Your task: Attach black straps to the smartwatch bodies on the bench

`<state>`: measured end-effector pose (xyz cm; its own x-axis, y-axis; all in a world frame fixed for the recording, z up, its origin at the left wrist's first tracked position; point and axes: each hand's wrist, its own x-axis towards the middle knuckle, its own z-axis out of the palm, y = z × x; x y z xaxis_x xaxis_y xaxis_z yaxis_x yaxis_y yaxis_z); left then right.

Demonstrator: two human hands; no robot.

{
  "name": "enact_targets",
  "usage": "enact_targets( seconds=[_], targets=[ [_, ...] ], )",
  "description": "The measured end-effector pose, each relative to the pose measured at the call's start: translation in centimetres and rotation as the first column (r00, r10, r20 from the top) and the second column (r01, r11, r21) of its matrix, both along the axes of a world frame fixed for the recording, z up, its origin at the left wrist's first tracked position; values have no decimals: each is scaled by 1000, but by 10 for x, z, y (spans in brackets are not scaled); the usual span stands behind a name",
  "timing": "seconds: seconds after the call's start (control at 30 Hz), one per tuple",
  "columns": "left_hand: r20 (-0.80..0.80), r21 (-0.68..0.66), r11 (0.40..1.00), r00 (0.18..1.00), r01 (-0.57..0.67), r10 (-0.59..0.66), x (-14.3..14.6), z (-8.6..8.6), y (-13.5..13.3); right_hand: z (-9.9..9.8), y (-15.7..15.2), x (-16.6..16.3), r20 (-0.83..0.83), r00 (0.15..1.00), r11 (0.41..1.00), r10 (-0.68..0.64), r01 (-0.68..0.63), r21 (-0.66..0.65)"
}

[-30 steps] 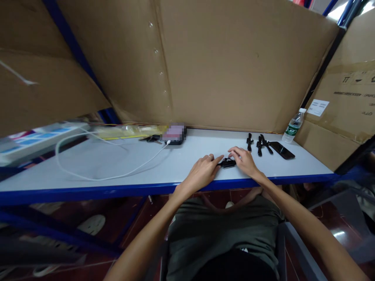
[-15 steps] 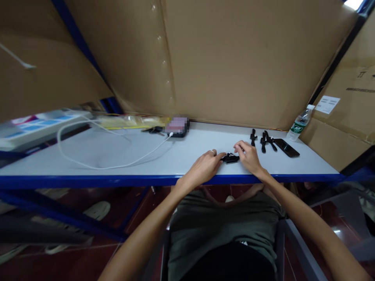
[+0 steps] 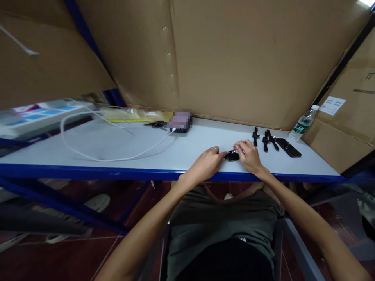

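A black spokeshave (image 3: 233,157) with small bright metal screws lies near the table's front edge, between my two hands. My left hand (image 3: 208,160) is closed round its left handle. Over the tool's right part, the fingertips of my right hand (image 3: 247,153) pinch at one of the small screws, which they partly hide; the right handle is behind that hand. Farther right on the table lie three similar spokeshaves: one alone (image 3: 256,136) and two close together, the nearer one (image 3: 265,141) beside the other (image 3: 273,139).
A dark phone (image 3: 288,147) and a water bottle (image 3: 303,124) are at the right. A device (image 3: 180,123) with a white cable (image 3: 140,154) sits at the back, beside keys (image 3: 158,124) and yellow-edged plastic packaging (image 3: 131,116). Cardboard walls (image 3: 228,58) enclose the table (image 3: 202,136).
My right fingers have moved slightly left and onto the metal screw of the spokeshave. The left hand keeps its hold. The camera view has shifted slightly.
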<state>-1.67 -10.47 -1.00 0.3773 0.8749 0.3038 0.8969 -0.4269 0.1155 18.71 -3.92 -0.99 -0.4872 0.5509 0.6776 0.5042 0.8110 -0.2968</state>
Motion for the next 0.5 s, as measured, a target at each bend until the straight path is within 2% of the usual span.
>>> enact_targets(
  seconds=[0.07,0.23,0.4,0.5],
  targets=[
    [-7,3,1000,1000,-1,1,0,0,-1,-1,1,0,-21,1000,1000,-9,9,1],
    [-8,-2,1000,1000,-7,7,-1,-2,1,0,-2,1,12,997,997,72,-72,-13],
    [38,-5,1000,999,-2,2,-2,-4,2,1,-1,-1,-42,999,999,-27,26,-26],
    [40,-2,1000,999,-1,1,-3,-5,2,1,-1,-2,-48,999,1000,-18,17,-17]
  ],
)
